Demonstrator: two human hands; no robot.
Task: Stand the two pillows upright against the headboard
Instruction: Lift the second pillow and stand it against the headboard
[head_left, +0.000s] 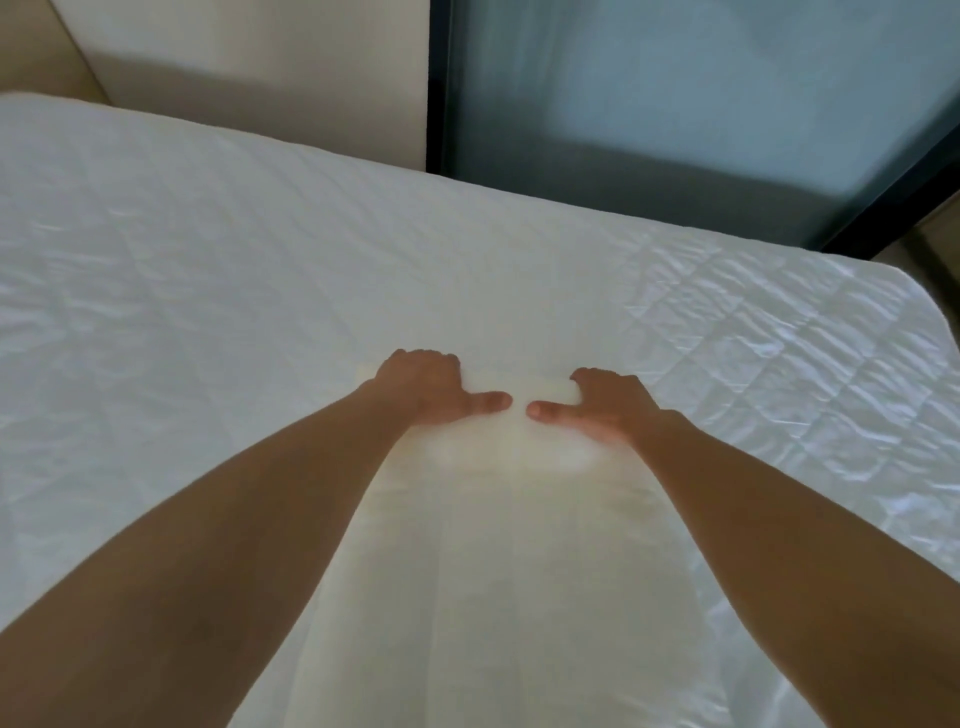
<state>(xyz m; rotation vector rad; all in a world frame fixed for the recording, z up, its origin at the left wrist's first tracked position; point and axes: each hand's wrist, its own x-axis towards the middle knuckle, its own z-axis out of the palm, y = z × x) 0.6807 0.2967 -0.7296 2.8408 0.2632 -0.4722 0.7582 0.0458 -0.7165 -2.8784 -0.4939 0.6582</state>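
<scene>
Both hands grip the far edge of one cream pillow (498, 545), which stretches from that edge back toward the camera over the quilted bed (208, 270). The left hand (423, 387) and right hand (610, 402) sit side by side, fingers (587, 374) curled over the edge and thumbs lying on top, pinching the fabric.

The pillow looks soft and light; it will likely sag and fold if held by one edge, so a grip nearer the two corners should carry it better.

The headboard (47, 62) seems to be the beige panel at upper left, well apart. No second pillow shows, and no containers.
</scene>
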